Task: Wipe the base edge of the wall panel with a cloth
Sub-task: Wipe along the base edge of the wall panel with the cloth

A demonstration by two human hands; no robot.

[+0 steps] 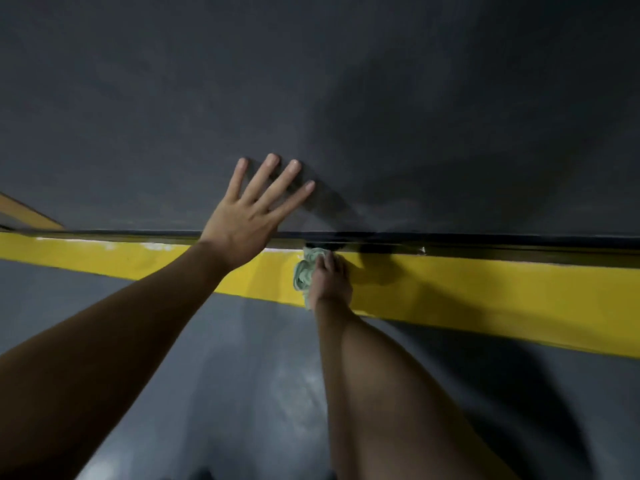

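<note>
- Cloth (pixel 302 271), crumpled, pale-green, bunched under right grip (pixel 330 277) curled round it, touching black base edge (pixel 485 242) of dark grey wall panel (pixel 346 81).
- Left grip (pixel 247 216) spread flat against panel.

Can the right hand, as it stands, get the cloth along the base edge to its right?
Probably yes. The right hand grips the green cloth right at the base edge, and nothing lies along that stretch; the left hand rests flat on the wall panel on the other side.

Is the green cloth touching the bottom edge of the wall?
Touching. The head view shows the right hand pressing the cloth against the base edge.
</note>
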